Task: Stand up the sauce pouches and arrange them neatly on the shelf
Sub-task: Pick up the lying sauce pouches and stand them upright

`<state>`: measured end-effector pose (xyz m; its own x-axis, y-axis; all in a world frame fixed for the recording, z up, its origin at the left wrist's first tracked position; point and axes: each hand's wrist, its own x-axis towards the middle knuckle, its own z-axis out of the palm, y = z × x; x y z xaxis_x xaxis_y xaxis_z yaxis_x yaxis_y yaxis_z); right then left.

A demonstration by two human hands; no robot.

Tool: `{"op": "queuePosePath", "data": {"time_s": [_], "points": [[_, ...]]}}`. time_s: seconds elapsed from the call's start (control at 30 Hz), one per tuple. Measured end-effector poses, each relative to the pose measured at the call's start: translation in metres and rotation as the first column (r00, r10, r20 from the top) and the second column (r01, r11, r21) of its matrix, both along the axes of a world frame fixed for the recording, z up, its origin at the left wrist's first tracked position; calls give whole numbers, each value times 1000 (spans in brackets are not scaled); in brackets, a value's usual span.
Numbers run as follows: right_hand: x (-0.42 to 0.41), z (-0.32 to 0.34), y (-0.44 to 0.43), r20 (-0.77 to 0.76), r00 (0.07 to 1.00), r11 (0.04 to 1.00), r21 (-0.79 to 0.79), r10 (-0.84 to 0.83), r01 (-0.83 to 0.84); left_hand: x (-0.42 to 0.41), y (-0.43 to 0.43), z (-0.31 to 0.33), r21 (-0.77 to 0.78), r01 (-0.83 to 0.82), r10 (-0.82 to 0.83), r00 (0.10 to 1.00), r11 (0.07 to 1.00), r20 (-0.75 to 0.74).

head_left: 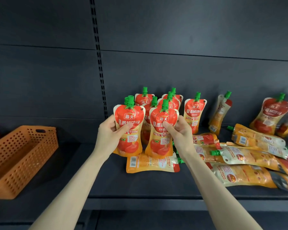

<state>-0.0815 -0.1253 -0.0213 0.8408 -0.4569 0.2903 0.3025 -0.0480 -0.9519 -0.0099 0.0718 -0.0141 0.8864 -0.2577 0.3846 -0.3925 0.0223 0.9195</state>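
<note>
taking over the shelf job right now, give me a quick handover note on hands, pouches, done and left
Left hand grips a red-and-orange sauce pouch with a green cap, upright; right hand grips a second pouch beside it.
Done: a cluster of pouches stands upright at the back of the dark shelf.
Left: place these two, then stand up the flat pouch lying in front and the pile lying to the right; straighten the tilted pouches at back right.
An orange perforated plastic basket sits far left.
</note>
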Motion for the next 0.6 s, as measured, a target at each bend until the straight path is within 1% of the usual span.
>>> {"op": "queuePosePath", "data": {"time_s": [0.1, 0.2, 0.3, 0.43, 0.53, 0.6], "points": [[3, 2, 2, 22, 1000, 1000, -11, -19, 19, 3, 1, 1, -25, -24, 24, 1000, 999, 15], [10, 6, 5, 54, 998, 1000, -9, -20, 20, 6, -1, 2, -38, 10, -9, 1000, 999, 27], [14, 0, 10, 37, 999, 999, -38, 15, -14, 7, -5, -10, -46, 49, -49, 999, 998, -17], [12, -11, 12, 14, 999, 999, 9, 44, -45, 7, -5, -25, -14, 38, -39, 998, 999, -45], [11, -10, 12, 0, 997, 997, -20, 80, -80, 10, -3, -27, 7, 21, -21, 998, 1000, -66], [12, -11, 13, -2, 997, 997, -28, 71, -71, 11, -3, -28, 25, 1, 1, 998, 1000, -70]]}}
